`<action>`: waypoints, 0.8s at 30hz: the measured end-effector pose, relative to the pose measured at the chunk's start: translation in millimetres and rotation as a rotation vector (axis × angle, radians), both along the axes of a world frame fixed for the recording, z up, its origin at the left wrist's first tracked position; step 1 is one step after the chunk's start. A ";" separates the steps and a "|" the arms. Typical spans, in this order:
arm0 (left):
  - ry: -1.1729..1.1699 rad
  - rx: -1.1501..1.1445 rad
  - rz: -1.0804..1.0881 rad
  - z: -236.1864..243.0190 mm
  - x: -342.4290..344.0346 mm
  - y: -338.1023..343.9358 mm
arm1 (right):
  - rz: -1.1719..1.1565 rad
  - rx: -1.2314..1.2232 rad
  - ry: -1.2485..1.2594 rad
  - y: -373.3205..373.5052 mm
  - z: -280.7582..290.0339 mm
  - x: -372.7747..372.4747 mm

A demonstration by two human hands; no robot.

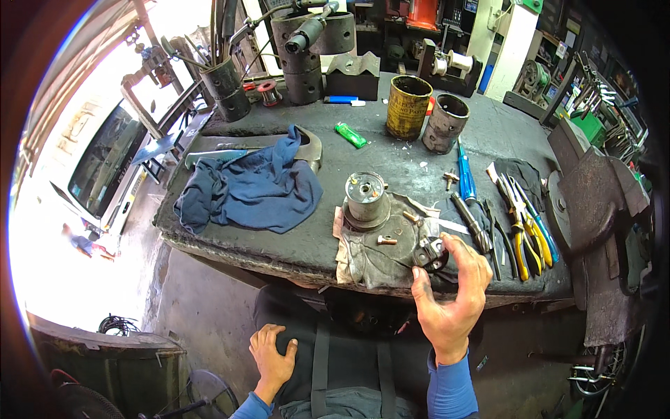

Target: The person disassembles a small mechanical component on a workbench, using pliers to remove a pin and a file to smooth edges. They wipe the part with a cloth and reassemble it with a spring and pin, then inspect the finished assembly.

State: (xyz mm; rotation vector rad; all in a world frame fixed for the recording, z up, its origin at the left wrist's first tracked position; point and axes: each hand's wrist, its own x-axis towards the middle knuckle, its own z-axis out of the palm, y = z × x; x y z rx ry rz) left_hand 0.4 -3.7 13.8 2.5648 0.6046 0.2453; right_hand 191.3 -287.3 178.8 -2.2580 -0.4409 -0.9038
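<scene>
My right hand point(455, 293) pinches a small dark round metal part with a lighter face point(430, 251) between thumb and fingers, at the bench's front edge. It is just over a stained grey cloth point(377, 264). On that cloth a metal cylinder with a flanged base point(367, 201) stands upright, and a small copper-coloured bolt point(386, 240) lies in front of it. Another small copper-coloured piece point(410, 217) is close to the held part. My left hand point(272, 355) rests on my thigh, fingers loosely apart and holding nothing.
Right of the cloth lie a blue-handled screwdriver point(466, 178) and several pliers, one yellow-handled point(522, 244). A blue cloth point(255, 192) partly covers a hammer-like tool at left. Farther back are a yellow can point(408, 112), a grey can point(445, 126) and a green lighter point(350, 135).
</scene>
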 end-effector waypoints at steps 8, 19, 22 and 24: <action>-0.021 0.029 -0.034 -8.7 1.9 4.6 | 0.000 -0.031 0.144 -11.4 -0.4 4.0; -0.480 -0.287 -0.053 56.0 28.8 -7.5 | -0.390 -0.123 0.151 -159.6 32.8 9.6; -0.704 -0.505 -0.151 111.1 96.5 -34.1 | -0.350 -0.248 0.177 -170.8 38.8 9.2; -0.714 -0.533 -0.242 148.3 137.6 -43.7 | -0.337 -0.319 0.170 -165.5 39.9 26.2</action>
